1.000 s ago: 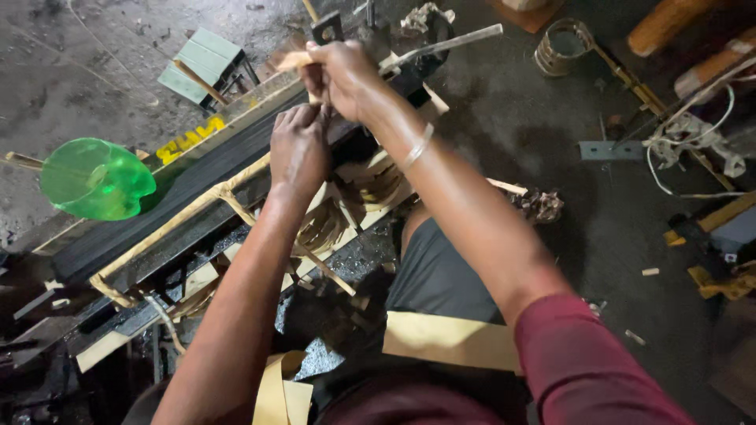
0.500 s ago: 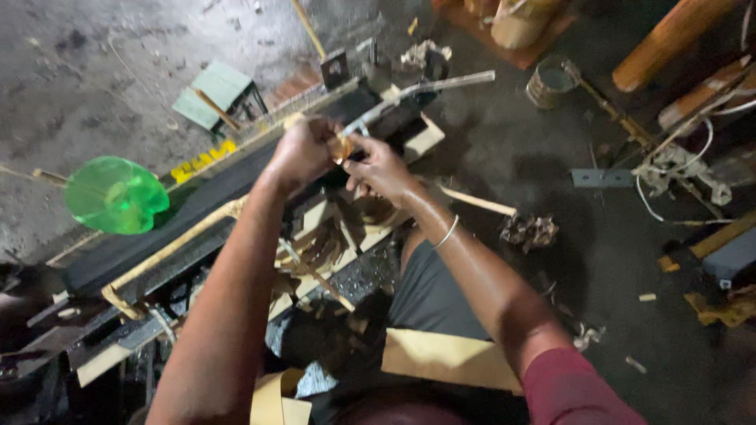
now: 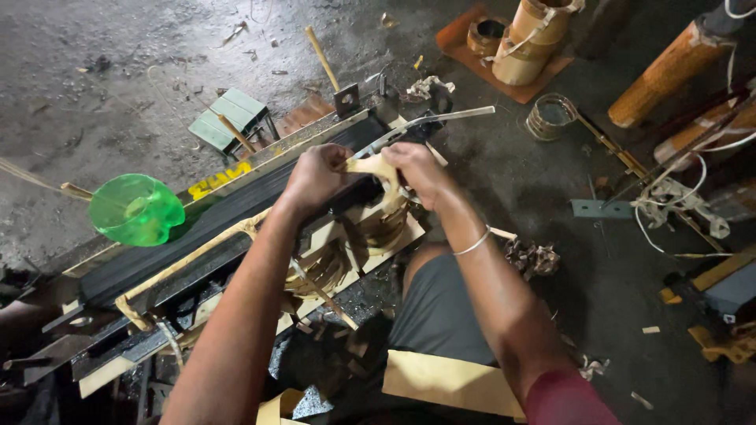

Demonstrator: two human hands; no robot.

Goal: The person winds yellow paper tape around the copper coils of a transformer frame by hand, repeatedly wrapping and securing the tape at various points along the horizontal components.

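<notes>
Evidently tan paper strip (image 3: 376, 167) light, limp, tearable — left hand (image 3: 316, 177) and right hand (image 3: 416, 169) fingers closed on it; grip near ends above coil (image 3: 383, 224).

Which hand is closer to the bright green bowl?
The left hand. It grips the tan strip over the long dark metal frame, on the side where the green bowl sits. The right hand holds the same strip farther from the bowl.
</notes>
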